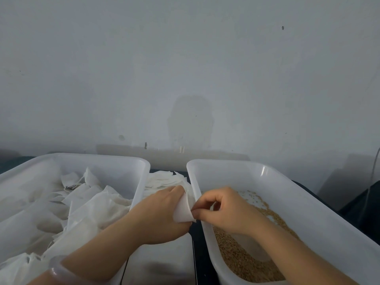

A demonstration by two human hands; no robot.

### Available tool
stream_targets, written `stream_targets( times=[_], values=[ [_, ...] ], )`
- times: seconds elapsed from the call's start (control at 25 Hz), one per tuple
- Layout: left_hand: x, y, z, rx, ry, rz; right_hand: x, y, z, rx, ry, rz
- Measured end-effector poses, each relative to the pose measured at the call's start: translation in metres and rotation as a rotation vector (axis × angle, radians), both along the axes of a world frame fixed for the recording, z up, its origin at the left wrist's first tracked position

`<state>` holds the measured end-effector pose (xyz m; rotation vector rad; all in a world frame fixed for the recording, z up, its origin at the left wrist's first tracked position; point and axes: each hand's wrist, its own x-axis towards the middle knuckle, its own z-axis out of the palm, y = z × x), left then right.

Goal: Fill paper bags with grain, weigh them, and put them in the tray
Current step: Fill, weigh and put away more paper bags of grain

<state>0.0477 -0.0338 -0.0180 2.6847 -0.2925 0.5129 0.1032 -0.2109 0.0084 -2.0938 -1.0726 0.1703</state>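
Presently both hands meet just left of the grain tub (292,183), over the dark gap beside its near-left rim. My left hand (158,211) grips a small white paper bag (182,210), fingers curled round its far side. My right hand (228,210) reaches out across the tub's rim and pinches the bag's right edge between thumb and forefinger, the other fingers curled loosely. The bag is held in the air and bowed into a curve; whether it holds anything I cannot tell. Grain (238,260) lies brown inside the tub, heaped toward its near end. Left of the tub, beyond my hands, a loose stack of empty bags (164,179). Further left, a white tray (123,161) full of crumpled bags (92,206). Below my hands, left of the tub, a grey flat platform (162,262). A pale bracelet (59,270) sits on the left wrist.
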Motion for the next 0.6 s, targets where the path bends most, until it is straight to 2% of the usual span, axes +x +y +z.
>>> stream_targets(
  times=[0.12, 0.32, 0.36, 0.48, 0.6],
  values=[
    [-0.003, 0.003, 0.001, -0.023, 0.004, 0.010, 0.002, -0.017, 0.017, -0.027, 0.019, -0.068],
    [-0.003, 0.004, 0.002, -0.100, 0.028, 0.044, -0.014, -0.084, 0.030, -0.577, 0.220, 0.088],
    [-0.003, 0.004, 0.002, -0.111, 0.031, 0.046, -0.022, -0.092, 0.023, -0.578, 0.244, 0.076],
    [-0.003, 0.003, 0.002, -0.115, 0.036, 0.050, -0.038, -0.099, 0.005, -0.416, 0.339, -0.025],
    [-0.005, 0.004, 0.002, -0.111, 0.047, 0.063, -0.044, -0.093, 0.006, -0.407, 0.337, -0.005]
  ],
)
